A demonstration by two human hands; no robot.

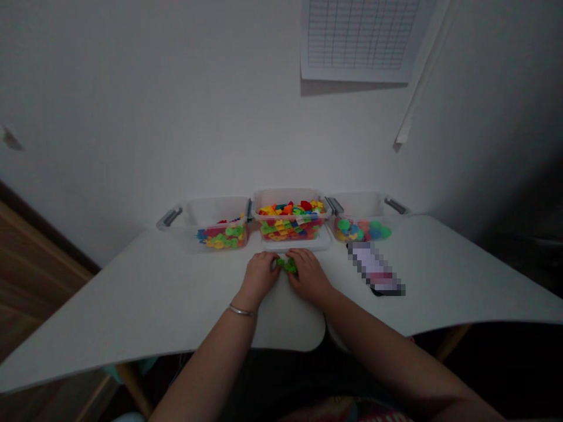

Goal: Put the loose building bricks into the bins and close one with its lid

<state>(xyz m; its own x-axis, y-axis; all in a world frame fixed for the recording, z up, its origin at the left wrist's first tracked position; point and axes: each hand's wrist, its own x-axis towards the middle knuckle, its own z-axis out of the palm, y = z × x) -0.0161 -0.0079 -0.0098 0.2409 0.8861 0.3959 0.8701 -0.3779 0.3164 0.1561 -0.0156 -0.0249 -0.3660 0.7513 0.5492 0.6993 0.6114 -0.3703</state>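
Between my two hands, just above the white table [197, 293], is a small green plastic toy piece [288, 265]. My left hand [260, 272] pinches its left end, with the fingers closed. On the other side, my right hand [308, 274] has its fingers closed around the right part of the piece. The exact shape of the piece is partly hidden by the fingers. Right behind the hands stands a clear bin [291, 218] heaped with red, yellow, orange and green plastic pieces.
A clear bin [180, 234] with green, blue and red pieces stands left, another [398, 220] with round coloured pieces right. A phone [376, 269] with a blurred screen lies right of my hands. The wall [197, 117] rises behind, with a printed grid sheet [360, 41] on it.
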